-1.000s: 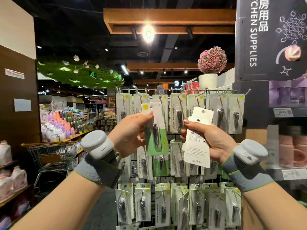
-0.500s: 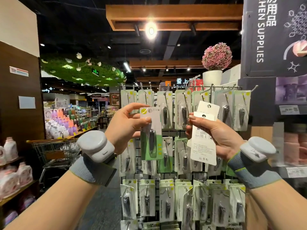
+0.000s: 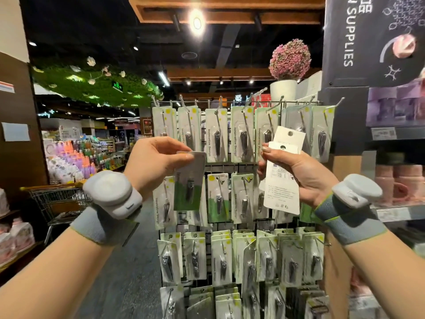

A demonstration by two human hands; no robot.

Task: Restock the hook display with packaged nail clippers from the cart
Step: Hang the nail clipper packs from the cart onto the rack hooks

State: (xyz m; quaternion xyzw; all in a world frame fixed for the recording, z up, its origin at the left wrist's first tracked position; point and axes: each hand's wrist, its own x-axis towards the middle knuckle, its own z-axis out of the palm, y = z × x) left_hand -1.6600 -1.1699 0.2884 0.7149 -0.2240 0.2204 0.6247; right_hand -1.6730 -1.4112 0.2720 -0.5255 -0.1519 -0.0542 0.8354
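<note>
My left hand (image 3: 156, 161) pinches one packaged nail clipper (image 3: 189, 183) by its top edge, its green and white front facing me. It hangs in front of the second row of the wire hook display (image 3: 239, 171), at the left. My right hand (image 3: 299, 173) grips a small stack of clipper packs (image 3: 284, 171) with their white printed backs toward me, held before the right side of the display. Rows of the same packs hang on the hooks above and below both hands.
A wire shopping cart (image 3: 57, 201) stands on the left behind my left forearm. Shelves with pink mugs (image 3: 400, 185) sit on the right under a dark "Supplies" sign (image 3: 372, 40). A potted pink flower ball (image 3: 288, 65) tops the display. The grey aisle floor runs left.
My left hand has lowered its pack and shifted it left, from the top row down to the second row. The right hand keeps its stack nearly still.
</note>
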